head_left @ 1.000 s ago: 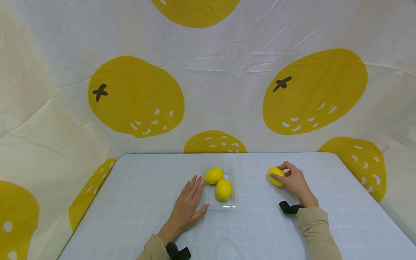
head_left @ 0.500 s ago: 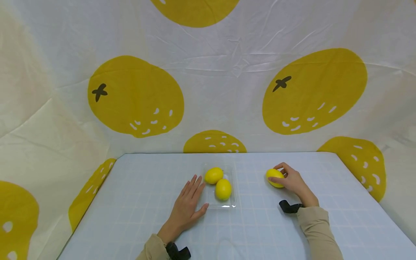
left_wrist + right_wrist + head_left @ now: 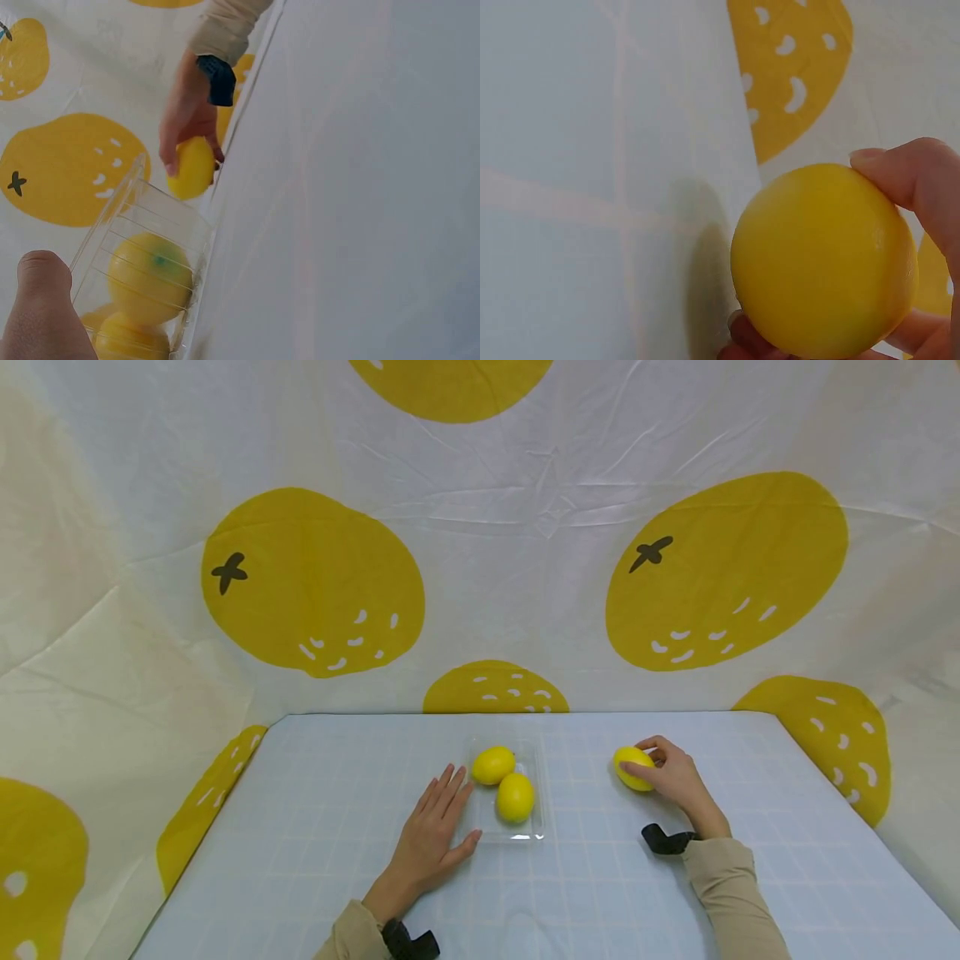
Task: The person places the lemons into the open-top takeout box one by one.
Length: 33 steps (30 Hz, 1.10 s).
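Observation:
Right of the table's middle, my right hand (image 3: pixel 673 774) grips a yellow lemon (image 3: pixel 632 769) between thumb and fingers. In the right wrist view this lemon (image 3: pixel 823 261) fills much of the frame, thumb on one side and fingertips under the other, a shadow on the cloth beside it. My left hand (image 3: pixel 429 841) lies spread with straight fingers at the left side of a clear plastic tray (image 3: pixel 542 827). Two more lemons sit in that tray, one lemon (image 3: pixel 493 765) farther back and another lemon (image 3: pixel 516 798) nearer. Seen from the left wrist, the thumb (image 3: pixel 45 300) is beside the tray wall.
A pale blue checked cloth (image 3: pixel 315 827) covers the table. Behind it hangs a white curtain (image 3: pixel 517 577) printed with large yellow fruit, meeting the table's back edge. Black wrist cameras stick out from both sleeves, one camera (image 3: pixel 667 840) at the right wrist.
The right hand, holding the lemon, has shifted slightly left over the last second. The left hand, the tray and its two lemons have stayed in place.

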Motion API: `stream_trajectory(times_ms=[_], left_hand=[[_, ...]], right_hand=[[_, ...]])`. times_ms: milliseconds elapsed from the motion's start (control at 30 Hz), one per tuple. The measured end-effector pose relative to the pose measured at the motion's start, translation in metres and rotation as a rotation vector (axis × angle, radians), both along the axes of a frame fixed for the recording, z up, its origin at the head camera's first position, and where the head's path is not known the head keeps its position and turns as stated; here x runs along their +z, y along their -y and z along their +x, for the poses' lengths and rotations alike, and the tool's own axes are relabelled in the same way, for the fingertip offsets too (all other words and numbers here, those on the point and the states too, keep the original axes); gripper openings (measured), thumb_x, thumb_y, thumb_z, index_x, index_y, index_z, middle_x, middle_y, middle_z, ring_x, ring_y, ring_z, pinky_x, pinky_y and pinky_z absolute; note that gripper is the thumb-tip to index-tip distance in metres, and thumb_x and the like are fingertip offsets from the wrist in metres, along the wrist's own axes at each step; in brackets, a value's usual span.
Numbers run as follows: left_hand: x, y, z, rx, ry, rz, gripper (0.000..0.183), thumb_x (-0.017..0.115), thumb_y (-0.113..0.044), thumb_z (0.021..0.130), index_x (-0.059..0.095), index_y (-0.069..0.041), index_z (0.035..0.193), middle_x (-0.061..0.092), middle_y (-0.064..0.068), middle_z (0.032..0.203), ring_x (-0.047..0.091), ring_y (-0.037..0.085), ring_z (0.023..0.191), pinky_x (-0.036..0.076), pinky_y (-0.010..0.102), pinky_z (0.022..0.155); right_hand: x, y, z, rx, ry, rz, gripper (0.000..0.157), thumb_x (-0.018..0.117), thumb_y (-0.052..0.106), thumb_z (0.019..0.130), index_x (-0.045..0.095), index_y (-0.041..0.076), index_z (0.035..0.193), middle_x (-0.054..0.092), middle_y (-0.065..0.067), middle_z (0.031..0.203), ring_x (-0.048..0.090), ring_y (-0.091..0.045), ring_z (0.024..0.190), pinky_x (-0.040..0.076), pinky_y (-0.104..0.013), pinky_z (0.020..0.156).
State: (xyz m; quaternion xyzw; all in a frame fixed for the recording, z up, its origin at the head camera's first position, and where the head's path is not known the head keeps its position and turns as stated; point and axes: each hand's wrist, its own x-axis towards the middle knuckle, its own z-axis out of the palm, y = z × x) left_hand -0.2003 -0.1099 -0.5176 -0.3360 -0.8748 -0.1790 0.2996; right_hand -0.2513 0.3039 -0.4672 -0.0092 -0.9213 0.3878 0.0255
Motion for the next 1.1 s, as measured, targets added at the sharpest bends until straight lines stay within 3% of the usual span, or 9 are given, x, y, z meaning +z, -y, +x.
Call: stream_trajectory(times_ms=[200,467,767,1100], left_hand=[[0.0,0.001,0.0,-0.013,-0.009,0.007,0.067,0.033,-0.053,0.103,0.05,0.0,0.141,0.043,0.019,0.151,0.037,0.036,0.142,0.029,0.049,0.116],[0.001,0.0,0.001,-0.007,0.033,-0.004,0.071,0.028,-0.056,0.103,0.049,-0.001,0.143,0.039,0.016,0.155,0.031,0.033,0.145,0.028,0.051,0.116],[0.001,0.001,0.0,-0.011,0.022,0.007,0.07,0.031,-0.055,0.103,0.05,-0.001,0.142,0.04,0.017,0.154,0.033,0.035,0.144,0.029,0.052,0.115],[0.002,0.001,0.001,-0.017,0.022,0.011,0.069,0.032,-0.054,0.103,0.05,0.0,0.142,0.041,0.019,0.153,0.034,0.036,0.143,0.029,0.051,0.115]], right_hand=[[0.006,0.007,0.0,0.014,0.03,-0.067,0.061,0.07,0.045,0.089,0.054,0.001,0.129,0.064,-0.024,0.115,0.057,-0.03,0.097,0.048,-0.032,0.078],[0.022,0.023,0.002,0.052,0.101,-0.218,0.061,0.069,0.043,0.091,0.051,0.003,0.133,0.062,-0.024,0.124,0.058,-0.027,0.102,0.045,-0.04,0.091],[0.042,0.054,0.004,0.105,0.098,-0.328,0.054,0.07,0.035,0.092,0.052,0.002,0.132,0.069,-0.015,0.116,0.059,-0.021,0.093,0.039,-0.037,0.084],[0.061,0.112,0.009,0.188,0.067,-0.358,0.049,0.073,0.033,0.09,0.056,0.003,0.123,0.072,-0.011,0.101,0.061,-0.022,0.084,0.045,-0.033,0.077]])
